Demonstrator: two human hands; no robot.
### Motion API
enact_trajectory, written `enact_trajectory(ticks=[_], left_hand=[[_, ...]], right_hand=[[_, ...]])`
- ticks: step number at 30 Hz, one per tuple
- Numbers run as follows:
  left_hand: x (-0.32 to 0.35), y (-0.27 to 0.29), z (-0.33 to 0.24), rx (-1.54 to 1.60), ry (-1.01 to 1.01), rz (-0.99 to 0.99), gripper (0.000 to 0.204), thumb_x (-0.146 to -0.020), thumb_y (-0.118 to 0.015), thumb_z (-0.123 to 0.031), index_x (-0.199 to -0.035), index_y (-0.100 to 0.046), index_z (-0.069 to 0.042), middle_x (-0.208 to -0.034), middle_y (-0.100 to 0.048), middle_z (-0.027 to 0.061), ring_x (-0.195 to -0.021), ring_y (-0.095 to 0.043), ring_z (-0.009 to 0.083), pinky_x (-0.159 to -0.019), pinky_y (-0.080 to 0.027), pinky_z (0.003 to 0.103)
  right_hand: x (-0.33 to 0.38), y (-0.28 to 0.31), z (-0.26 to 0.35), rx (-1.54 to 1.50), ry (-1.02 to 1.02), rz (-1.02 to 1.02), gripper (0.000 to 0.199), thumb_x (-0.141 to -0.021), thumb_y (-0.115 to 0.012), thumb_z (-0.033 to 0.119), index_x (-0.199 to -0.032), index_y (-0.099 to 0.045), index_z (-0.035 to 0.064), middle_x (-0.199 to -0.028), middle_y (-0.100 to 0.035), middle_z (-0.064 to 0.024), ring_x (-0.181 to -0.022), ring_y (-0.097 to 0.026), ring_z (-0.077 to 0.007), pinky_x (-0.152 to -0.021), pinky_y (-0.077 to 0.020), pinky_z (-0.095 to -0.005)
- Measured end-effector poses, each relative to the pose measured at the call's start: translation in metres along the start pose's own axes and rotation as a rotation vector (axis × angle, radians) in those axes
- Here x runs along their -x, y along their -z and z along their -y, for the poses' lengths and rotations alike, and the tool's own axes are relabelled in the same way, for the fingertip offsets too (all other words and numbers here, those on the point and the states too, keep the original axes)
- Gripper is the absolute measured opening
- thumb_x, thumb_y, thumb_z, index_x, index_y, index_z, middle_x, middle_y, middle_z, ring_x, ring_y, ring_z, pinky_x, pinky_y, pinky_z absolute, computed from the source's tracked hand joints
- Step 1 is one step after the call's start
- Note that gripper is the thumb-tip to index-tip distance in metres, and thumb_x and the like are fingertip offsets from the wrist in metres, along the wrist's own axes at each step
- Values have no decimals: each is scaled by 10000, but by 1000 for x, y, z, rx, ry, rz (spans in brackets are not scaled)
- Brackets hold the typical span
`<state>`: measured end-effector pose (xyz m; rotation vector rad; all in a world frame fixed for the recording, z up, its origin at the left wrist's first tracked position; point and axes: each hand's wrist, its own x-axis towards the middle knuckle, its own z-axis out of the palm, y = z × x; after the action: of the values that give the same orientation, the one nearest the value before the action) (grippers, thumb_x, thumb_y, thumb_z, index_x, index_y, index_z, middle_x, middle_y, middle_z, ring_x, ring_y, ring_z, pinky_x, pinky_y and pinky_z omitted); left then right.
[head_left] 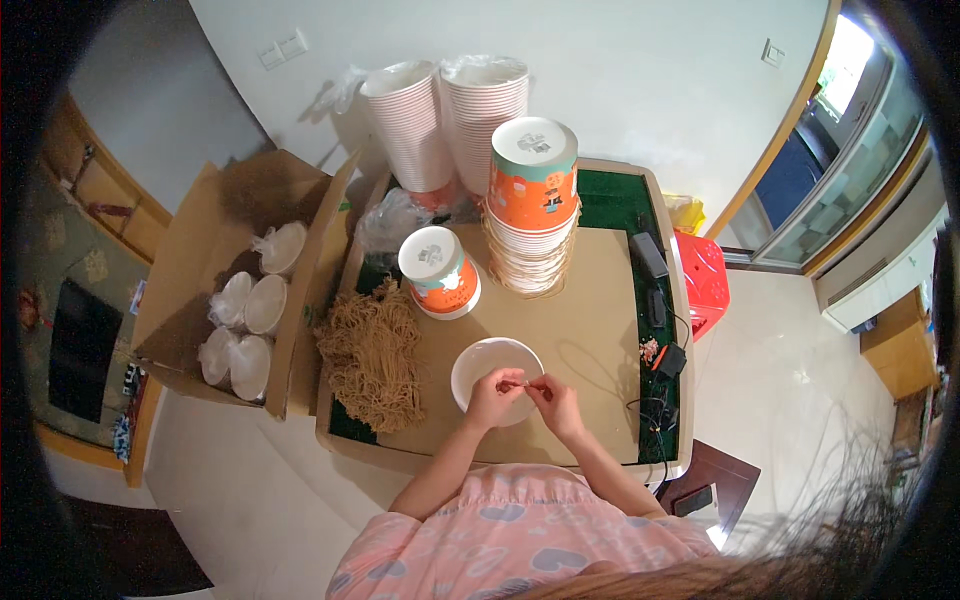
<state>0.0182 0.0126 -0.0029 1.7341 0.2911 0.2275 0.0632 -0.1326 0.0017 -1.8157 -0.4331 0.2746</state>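
Close in front of me, a round white paper tub (pixel 478 364) stands with its mouth up on a brown board. My left hand (pixel 492 398) is over its near side, fingertips pinched together. Beside it my right hand (pixel 556 405) is also pinched, its fingertips almost meeting the left ones. Whatever small thing they hold is too tiny to make out. To the left lies a tangled heap of tan string loops (pixel 372 355). Beyond the tub an orange and green paper tub (pixel 438 272) rests upside down. Right of that rises an inverted tub stack (pixel 534 190) with string hanging around its lower rims.
Two tall stacks of nested tubs (pixel 485 100) in plastic stand at the back by the wall. On the left an open cardboard box (pixel 185 340) holds several bagged white tubs. Black adapters and cables (pixel 650 255) lie along the table's right side, near a red stool (pixel 703 280).
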Motion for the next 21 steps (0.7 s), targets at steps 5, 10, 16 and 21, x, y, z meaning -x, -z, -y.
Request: enact_trajectory(ticks=[5, 10, 16, 21], left_hand=[[0, 1, -12, -106, 53, 65, 220, -785, -636, -90, -990, -624, -10, -813, -662, 47, -712, -605, 87, -617, -483, 240], [1, -6, -11, -373, -160, -135, 74, -786, -617, -88, -828, -608, -28, -723, -627, 90, -634, -607, 184, -570, -470, 301], [-2, -22, -10, -457, -282, -289, 51, -790, -601, -78, -788, -575, -34, -723, -594, 105, -603, -578, 234, -552, -457, 335], [-1, -12, -24, -316, -192, -158, 74, -790, -617, -95, -813, -586, -32, -725, -615, 97, -599, -590, 195, -546, -463, 308]], right_hand=[[0, 0, 3, 18, 26, -35, 96, -790, -635, 75, -832, -607, -6, -655, -602, -79, -569, -528, -101, -533, -436, -248], [-1, 0, 6, 113, 90, 4, 79, -780, -627, 60, -828, -610, -1, -664, -602, -106, -571, -550, -130, -534, -444, -264], [-2, 0, -1, 62, 125, -64, 89, -779, -631, 70, -831, -611, 1, -681, -607, -102, -566, -549, -128, -527, -448, -263], [-5, 9, 17, 7, -5, -28, 102, -794, -628, 87, -858, -615, 10, -719, -625, -117, -559, -565, -148, -529, -461, -277]])
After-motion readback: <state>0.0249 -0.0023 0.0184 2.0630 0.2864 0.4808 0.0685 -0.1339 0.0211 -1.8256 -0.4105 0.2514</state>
